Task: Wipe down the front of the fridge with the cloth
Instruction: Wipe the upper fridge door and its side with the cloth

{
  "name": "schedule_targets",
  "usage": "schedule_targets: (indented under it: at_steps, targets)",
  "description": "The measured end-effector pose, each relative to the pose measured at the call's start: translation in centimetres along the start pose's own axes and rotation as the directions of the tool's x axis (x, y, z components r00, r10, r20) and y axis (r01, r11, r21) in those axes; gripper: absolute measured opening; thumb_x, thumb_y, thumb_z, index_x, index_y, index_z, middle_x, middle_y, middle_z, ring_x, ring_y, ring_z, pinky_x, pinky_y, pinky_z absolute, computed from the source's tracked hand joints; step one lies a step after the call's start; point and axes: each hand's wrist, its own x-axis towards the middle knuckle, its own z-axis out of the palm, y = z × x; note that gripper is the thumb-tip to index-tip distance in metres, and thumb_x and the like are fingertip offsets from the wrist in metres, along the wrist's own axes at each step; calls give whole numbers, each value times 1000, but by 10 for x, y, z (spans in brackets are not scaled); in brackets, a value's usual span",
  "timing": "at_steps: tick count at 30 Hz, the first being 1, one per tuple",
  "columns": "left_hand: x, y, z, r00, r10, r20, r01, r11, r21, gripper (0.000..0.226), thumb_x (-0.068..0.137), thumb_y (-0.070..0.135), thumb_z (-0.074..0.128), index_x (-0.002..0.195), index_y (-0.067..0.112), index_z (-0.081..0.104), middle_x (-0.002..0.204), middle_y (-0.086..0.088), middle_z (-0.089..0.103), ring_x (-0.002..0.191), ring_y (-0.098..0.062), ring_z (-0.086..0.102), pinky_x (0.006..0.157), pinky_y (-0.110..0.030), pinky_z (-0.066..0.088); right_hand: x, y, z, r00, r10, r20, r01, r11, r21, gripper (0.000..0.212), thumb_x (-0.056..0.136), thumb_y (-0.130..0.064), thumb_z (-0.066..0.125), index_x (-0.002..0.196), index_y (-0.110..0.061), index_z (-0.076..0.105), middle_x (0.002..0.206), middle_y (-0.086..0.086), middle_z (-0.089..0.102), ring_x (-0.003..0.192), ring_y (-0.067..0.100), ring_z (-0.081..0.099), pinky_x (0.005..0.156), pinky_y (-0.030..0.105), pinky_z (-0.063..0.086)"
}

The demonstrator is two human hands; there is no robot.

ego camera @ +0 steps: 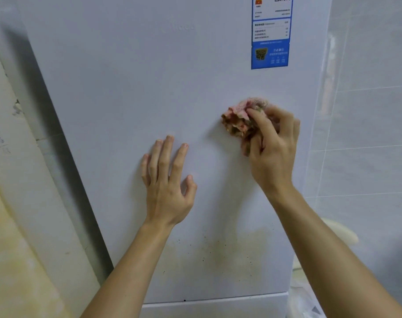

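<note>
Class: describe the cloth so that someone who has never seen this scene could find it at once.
The white fridge door fills the view, with a blue label near its top right. Below that label, the right hand grips a crumpled cloth against the door. It is the only pink, mottled thing there; the left hand beside it lies flat and holds nothing.

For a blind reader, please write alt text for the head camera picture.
The right hand grips a crumpled pink cloth against the white fridge door, while the left hand rests open beside it. Yellowish stains mark the door lower down.
</note>
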Motion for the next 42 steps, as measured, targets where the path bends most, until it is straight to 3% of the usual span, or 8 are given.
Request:
schedule_targets:
  at_steps: [4, 8, 13, 21, 27, 33, 37, 42]
  targets:
    - [1, 8, 4, 1000, -4, -1, 4, 1000, 3, 69, 89, 20, 63, 155, 11, 47, 169, -14, 30, 160, -31, 18, 129, -55, 11, -59, 23, 3, 993, -120, 8, 121, 992, -45, 33, 100, -4, 50, 122, -12, 74, 133, 10, 51, 115, 34, 48, 101, 45, 44]
    - [0, 12, 7, 1000, -7, -3, 7, 1000, 16, 68, 90, 21, 62, 155, 12, 47, 169, -14, 30, 160, -33, 19, 128, -57, 12, -168, 59, -11, 941, -272, 200, 290, 954, -69, 36, 87, 0, 58, 115, -21, 63, 129, 7, 54, 110, 33, 52, 92, 44, 44]
    - [1, 18, 9, 1000, -13, -10, 13, 1000, 18, 70, 88, 19, 64, 155, 10, 46, 168, -15, 31, 159, -33, 19, 128, -58, 13, -170, 63, -27, 893, -259, 368, 289, 957, -27, 28, 80, 1, 54, 98, -16, 69, 114, 5, 56, 101, 33, 56, 76, 45, 49]
    - [6, 32, 13, 1000, 19, -15, -18, 1000, 7, 73, 85, 16, 64, 156, 11, 46, 169, -15, 30, 159, -33, 20, 128, -58, 13, 11, 44, -33, 998, -56, 16, 56, 998, -10, 44, 84, 7, 51, 117, -12, 75, 130, 11, 58, 114, 29, 45, 99, 41, 49]
    - [2, 38, 19, 1000, 6, -8, -6, 1000, 10, 71, 87, 16, 65, 156, 12, 47, 169, -14, 31, 159, -33, 21, 128, -58, 14, -80, 78, -31, 996, -93, 7, 94, 991, -100, 43, 74, 5, 63, 112, -16, 65, 123, 12, 54, 111, 34, 46, 91, 49, 48]
    - [3, 38, 22, 1000, 8, -25, -8, 1000, 21, 70, 87, 17, 64, 154, 12, 48, 168, -14, 33, 159, -33, 22, 128, -57, 13, -210, 109, -55, 954, -47, 296, 98, 983, -157, 36, 76, -7, 48, 109, -22, 57, 118, 5, 50, 105, 34, 48, 83, 57, 52]
    - [2, 39, 21, 1000, 1, -28, -1, 1000, 17, 71, 85, 15, 65, 154, 12, 49, 168, -14, 33, 159, -33, 21, 128, -57, 13, -147, 98, -54, 975, -19, 223, 35, 997, -68, 38, 78, -7, 51, 111, -22, 62, 119, 7, 51, 105, 34, 49, 86, 53, 49]
    - [2, 39, 18, 1000, -9, -5, 9, 1000, 19, 71, 87, 19, 63, 156, 12, 47, 169, -13, 30, 160, -31, 19, 129, -56, 12, -12, 73, -39, 997, -82, 7, 82, 996, -20, 32, 98, -17, 65, 130, -20, 72, 145, 10, 54, 134, 34, 46, 110, 50, 37]
